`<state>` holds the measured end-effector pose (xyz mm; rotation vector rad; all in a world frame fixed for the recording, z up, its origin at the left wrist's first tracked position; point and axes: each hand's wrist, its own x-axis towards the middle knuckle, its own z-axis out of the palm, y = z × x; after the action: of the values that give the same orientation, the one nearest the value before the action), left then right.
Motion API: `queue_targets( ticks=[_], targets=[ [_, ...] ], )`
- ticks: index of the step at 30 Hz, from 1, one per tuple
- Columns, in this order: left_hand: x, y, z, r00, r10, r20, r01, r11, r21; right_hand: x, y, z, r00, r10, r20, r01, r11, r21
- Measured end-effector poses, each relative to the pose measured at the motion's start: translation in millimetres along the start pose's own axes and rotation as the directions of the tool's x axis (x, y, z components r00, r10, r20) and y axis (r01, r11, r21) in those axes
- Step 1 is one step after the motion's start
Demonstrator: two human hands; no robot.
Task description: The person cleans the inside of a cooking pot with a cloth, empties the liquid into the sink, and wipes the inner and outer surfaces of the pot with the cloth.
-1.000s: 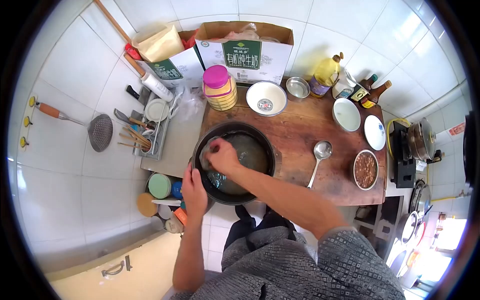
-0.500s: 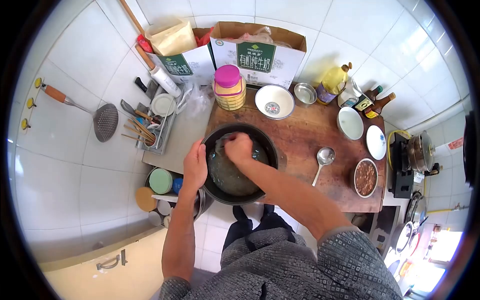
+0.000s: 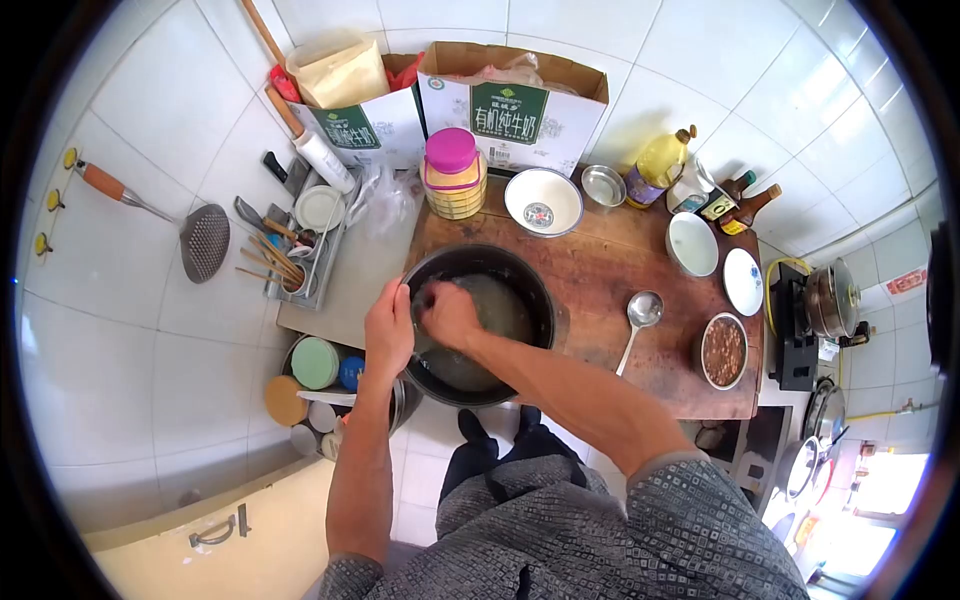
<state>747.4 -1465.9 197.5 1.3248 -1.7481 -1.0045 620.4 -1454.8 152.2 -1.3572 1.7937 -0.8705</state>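
Note:
A deep dark pot (image 3: 543, 318) rests near the front left of the wooden table, with cloudy greyish liquid (image 3: 492, 312) inside. My left hand (image 3: 389, 330) grips its left rim, thumb pointing up along the edge. Within the pot, close to the left wall, my right hand (image 3: 449, 315) is closed, its fingers curled down toward the liquid. Whatever those fingers hold, if anything, is hidden behind the hand. To the right of the pot lies a metal ladle (image 3: 638, 325) on the table, apart from both hands.
A bowl of reddish-brown beans or nuts (image 3: 723, 351) stands at the right. Behind the pot are a pink-lidded jar (image 3: 453, 175), a white bowl (image 3: 543, 202), a small metal bowl (image 3: 604, 187) and an oil bottle (image 3: 660, 170). A utensil rack (image 3: 325, 265) sits at left, a stove (image 3: 795, 330) at right.
My right hand has moved left and slightly down inside the pot, toward its left wall. My left hand keeps its grip on the rim. The whole view has shifted slightly.

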Motion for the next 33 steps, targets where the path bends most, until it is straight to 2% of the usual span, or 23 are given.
queue_targets(
  ticks=[1, 2, 3, 4, 5, 7, 9, 10, 12, 16, 18, 19, 20, 21, 22, 24, 25, 26, 27, 28, 30, 31, 33],
  targets=[
    [1, -2, 1, 1.000, -0.003, 0.000, 0.003, 1.000, -0.003, -5, 2, -1, 1.000, 0.002, 0.002, -0.002, 1.000, -0.003],
    [2, -5, 2, 1.000, -0.012, 0.004, 0.012, 0.999, -0.036, -12, 4, -4, 0.971, -0.121, 0.204, 0.141, 0.986, -0.088],
    [1, -7, 3, 1.000, -0.019, 0.010, 0.020, 0.998, -0.068, -17, 7, -8, 0.889, -0.217, 0.404, 0.294, 0.946, -0.139],
    [1, -9, 4, 1.000, -0.017, 0.011, 0.018, 0.998, -0.068, -28, -15, -30, 0.820, -0.159, 0.550, 0.370, 0.880, -0.298],
    [1, -11, 6, 1.000, -0.023, 0.001, 0.023, 0.995, -0.102, -30, -10, -36, 0.819, -0.162, 0.550, 0.374, 0.878, -0.298],
    [-4, -12, 7, 0.999, -0.033, -0.009, 0.032, 0.991, -0.133, -37, -7, -50, 0.693, -0.138, 0.708, 0.558, 0.724, -0.406],
    [-11, -12, 8, 0.998, -0.025, -0.064, 0.019, 0.995, -0.095, -43, -18, -76, 0.650, 0.133, 0.748, 0.557, 0.586, -0.589],
    [-13, -10, 8, 0.998, -0.027, -0.064, 0.021, 0.995, -0.093, -45, -19, -86, 0.649, 0.132, 0.750, 0.558, 0.587, -0.587],
    [-17, -5, 9, 0.995, -0.037, -0.097, 0.029, 0.996, -0.079, -47, -17, -102, 0.572, 0.331, 0.750, 0.512, 0.571, -0.642],
    [-18, -2, 11, 0.994, -0.051, -0.101, 0.044, 0.996, -0.072, -40, -9, -105, 0.487, 0.247, 0.838, 0.551, 0.658, -0.514],
    [-18, -5, 13, 0.989, -0.069, -0.133, 0.063, 0.997, -0.050, -39, -16, -99, 0.430, 0.253, 0.867, 0.241, 0.893, -0.380],
    [-18, -5, 14, 0.989, -0.066, -0.130, 0.060, 0.997, -0.049, -38, -12, -89, 0.432, 0.252, 0.866, 0.238, 0.894, -0.379],
    [-18, -6, 15, 0.988, -0.079, -0.136, 0.072, 0.996, -0.054, -38, -2, -72, 0.439, 0.189, 0.878, -0.034, 0.980, -0.194],
    [-18, -7, 15, 0.985, -0.091, -0.144, 0.083, 0.995, -0.059, -38, 4, -58, 0.463, 0.129, 0.877, -0.298, 0.954, 0.017],
    [-18, -8, 15, 0.986, -0.090, -0.143, 0.082, 0.995, -0.059, -38, 4, -47, 0.464, 0.128, 0.876, -0.298, 0.954, 0.018],
    [-18, -9, 16, 0.986, -0.097, -0.135, 0.085, 0.992, -0.093, -36, -1, -26, 0.706, 0.203, 0.679, -0.571, 0.729, 0.376],
    [-18, -9, 14, 0.987, -0.095, -0.133, 0.083, 0.992, -0.093, -30, -9, -17, 0.708, 0.202, 0.676, -0.570, 0.729, 0.379],
    [-18, -8, 13, 0.986, -0.108, -0.123, 0.101, 0.993, -0.059, -20, -19, -10, 0.787, 0.294, 0.542, -0.611, 0.494, 0.619],
    [-19, -7, 11, 0.986, -0.123, -0.114, 0.121, 0.992, -0.025, -12, -24, -8, 0.807, 0.420, 0.416, -0.537, 0.226, 0.813],
    [-19, -6, 11, 0.986, -0.122, -0.115, 0.119, 0.993, -0.025, -3, -24, -12, 0.808, 0.419, 0.415, -0.536, 0.228, 0.813],
    [-19, -5, 11, 0.989, -0.091, -0.118, 0.089, 0.996, -0.026, 12, -18, -19, 0.802, 0.563, 0.200, -0.246, 0.006, 0.969],
    [-18, -8, 12, 0.988, -0.089, -0.123, 0.087, 0.996, -0.028, 14, -12, -21, 0.804, 0.559, 0.200, -0.246, 0.009, 0.969],
    [-17, -13, 12, 0.989, -0.047, -0.137, 0.049, 0.999, 0.012, 16, -6, -29, 0.729, 0.660, 0.182, -0.039, -0.226, 0.973]
  ],
)
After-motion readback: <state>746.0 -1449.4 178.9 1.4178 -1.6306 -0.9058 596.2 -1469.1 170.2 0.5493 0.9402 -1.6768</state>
